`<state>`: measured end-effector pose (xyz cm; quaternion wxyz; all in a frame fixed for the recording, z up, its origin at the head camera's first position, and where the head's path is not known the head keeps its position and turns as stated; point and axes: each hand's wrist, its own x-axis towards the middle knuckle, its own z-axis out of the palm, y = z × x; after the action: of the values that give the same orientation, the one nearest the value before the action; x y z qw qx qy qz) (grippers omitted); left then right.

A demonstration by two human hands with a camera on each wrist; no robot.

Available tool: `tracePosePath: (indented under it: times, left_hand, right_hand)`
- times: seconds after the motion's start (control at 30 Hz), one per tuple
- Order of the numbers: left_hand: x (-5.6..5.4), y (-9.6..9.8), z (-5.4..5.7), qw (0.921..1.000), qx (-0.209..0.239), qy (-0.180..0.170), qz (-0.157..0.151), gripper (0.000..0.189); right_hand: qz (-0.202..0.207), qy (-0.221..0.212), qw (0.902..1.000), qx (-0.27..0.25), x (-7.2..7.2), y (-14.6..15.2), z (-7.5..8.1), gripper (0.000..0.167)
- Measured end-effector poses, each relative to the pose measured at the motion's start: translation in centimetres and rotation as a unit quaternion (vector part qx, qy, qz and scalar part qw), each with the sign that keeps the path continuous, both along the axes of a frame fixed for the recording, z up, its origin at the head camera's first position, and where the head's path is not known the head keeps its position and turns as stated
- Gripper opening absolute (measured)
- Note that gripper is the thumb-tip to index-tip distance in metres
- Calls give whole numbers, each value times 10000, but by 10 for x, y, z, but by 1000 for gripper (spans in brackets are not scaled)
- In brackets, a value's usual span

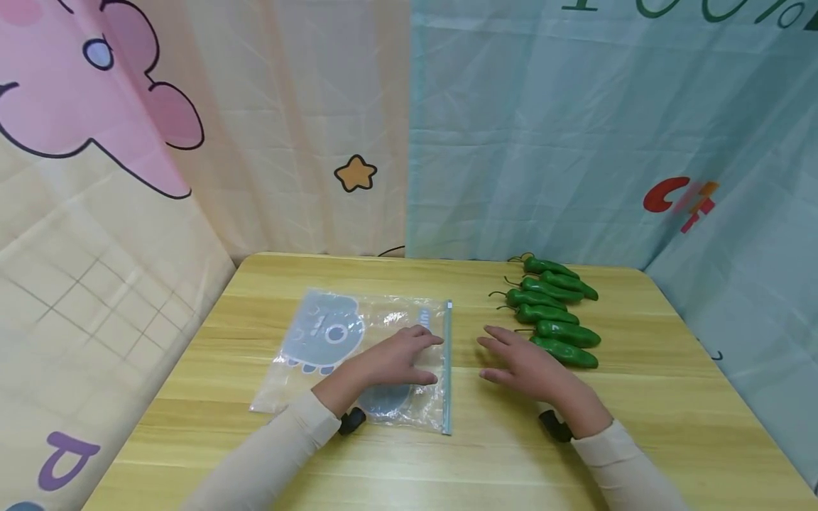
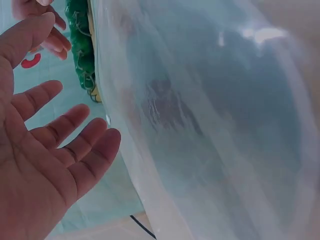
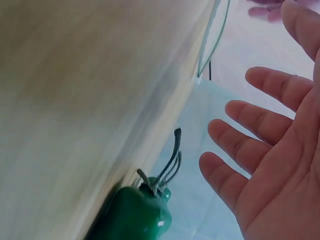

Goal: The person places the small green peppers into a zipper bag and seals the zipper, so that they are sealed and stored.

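A clear zip bag (image 1: 396, 319) with a blue cartoon print lies flat on the table, its blue-green zip edge facing right. Over the bag is my left hand (image 1: 399, 358), fingers spread and holding nothing. My right hand (image 1: 527, 365), also with loose, spread fingers and nothing in it, is just left of the green peppers (image 1: 565, 332). Several of these peppers lie in a column at the right, stems pointing left. In the right wrist view a pepper (image 3: 135, 212) shows below the fingers. The left wrist view has the bag's printed film (image 2: 225, 125) beside the palm.
The wooden table (image 1: 511, 454) reaches back to hanging printed curtains (image 1: 307, 128) behind and at both sides. Black wrist straps (image 1: 556, 426) show under the wrists.
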<state>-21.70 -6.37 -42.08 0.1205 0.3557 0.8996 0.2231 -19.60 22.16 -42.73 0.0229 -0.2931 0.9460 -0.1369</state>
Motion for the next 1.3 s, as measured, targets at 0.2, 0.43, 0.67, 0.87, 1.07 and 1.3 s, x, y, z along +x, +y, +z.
tracePosePath:
  times: [0.2, 0.43, 0.67, 0.87, 1.07, 1.3]
  left_hand:
    - [-8, 19, -1, 9994, -339, 64, -3, 70]
    - [-24, 38, 0, 9973, -731, 80, 48, 73]
    - [-29, 43, -5, 9963, -860, 40, 58, 74]
    - [-32, 43, -10, 9940, -1074, 212, 50, 69]
    - [-35, 38, -13, 9956, -929, 134, -29, 65]
    - [-36, 33, -14, 9974, -693, 161, -120, 59]
  right_hand:
    - [52, -157, 9999, 42, 0, -6, -1, 60]
    - [104, -139, 9997, 156, -1, -4, -4, 60]
    - [16, -169, 9997, 198, -3, -3, -3, 59]
    - [-5, -218, 9995, 235, -3, -3, -2, 60]
    - [11, -264, 9995, 182, -4, -4, -1, 61]
    - [123, -348, 9993, -2, -10, -8, -2, 61]
